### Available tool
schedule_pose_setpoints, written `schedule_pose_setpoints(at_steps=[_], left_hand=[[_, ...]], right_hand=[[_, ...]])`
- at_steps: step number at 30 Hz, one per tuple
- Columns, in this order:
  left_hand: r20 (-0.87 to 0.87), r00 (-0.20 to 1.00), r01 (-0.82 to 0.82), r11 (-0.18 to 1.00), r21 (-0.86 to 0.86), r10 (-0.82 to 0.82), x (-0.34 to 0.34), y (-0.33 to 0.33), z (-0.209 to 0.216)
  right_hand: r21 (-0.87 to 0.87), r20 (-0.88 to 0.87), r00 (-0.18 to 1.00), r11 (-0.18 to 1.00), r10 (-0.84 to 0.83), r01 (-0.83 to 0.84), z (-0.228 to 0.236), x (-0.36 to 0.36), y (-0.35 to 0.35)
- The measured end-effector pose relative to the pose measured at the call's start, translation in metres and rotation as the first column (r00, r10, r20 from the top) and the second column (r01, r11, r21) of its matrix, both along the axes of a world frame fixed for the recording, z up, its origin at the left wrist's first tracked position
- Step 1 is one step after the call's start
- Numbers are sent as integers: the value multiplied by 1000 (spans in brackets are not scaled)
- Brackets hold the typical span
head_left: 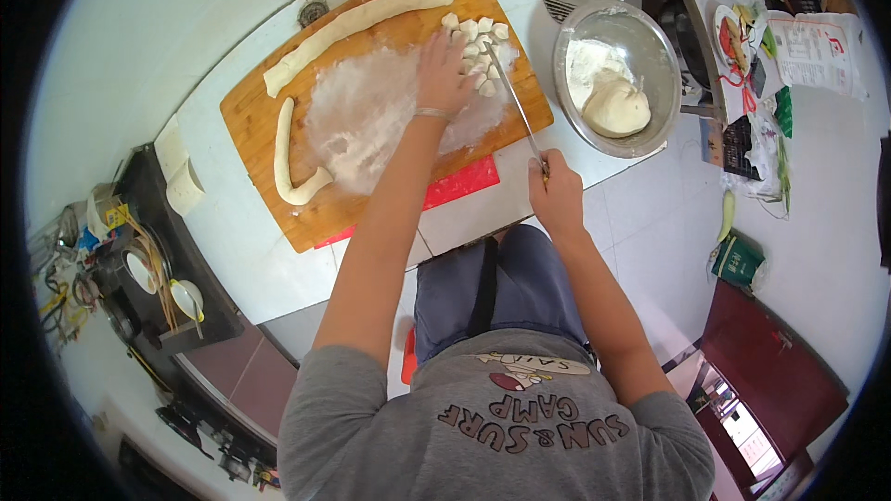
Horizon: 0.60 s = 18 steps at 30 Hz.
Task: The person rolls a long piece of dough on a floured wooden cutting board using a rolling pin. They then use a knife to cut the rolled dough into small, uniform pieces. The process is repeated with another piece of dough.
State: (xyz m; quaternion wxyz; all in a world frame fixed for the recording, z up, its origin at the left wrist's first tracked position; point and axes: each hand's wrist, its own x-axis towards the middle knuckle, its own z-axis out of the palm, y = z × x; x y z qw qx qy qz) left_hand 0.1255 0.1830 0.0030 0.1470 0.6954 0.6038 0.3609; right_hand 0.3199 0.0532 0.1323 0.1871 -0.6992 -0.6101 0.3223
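Note:
My right hand (557,193) grips the handle of a knife (515,97). The long, narrow blade reaches forward over the cutting board's right part, its tip at the small cut dough pieces (476,34). Beside these pieces, my left hand (444,72) reaches across the board palm down with its fingers apart; what lies under the palm is hidden. White flour (362,107) covers the middle of the wooden cutting board (255,125). A long dough roll (362,23) lies along the far edge, and a thinner bent dough strip (284,153) rests at the left.
To the board's right stands a metal bowl (661,56) holding flour and a dough lump (616,107). A slotted metal tool (559,6) sticks out behind it. Something red (469,181) shows under the board's near edge. A stove with bowls (186,300) stands left; a dark red chair (775,362) stands right.

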Motion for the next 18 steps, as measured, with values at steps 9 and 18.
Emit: schedule_pose_setpoints(at_steps=[9,18], left_hand=[[-361,923,-207,964,-167,135,-185,-187,32],[-185,980,56,993,-104,-74,-133,-139,2]], right_hand=[[-29,-12,999,999,44,-45,-14,-28,-9],[-25,-29,997,998,65,-66,-25,-59,-29]])
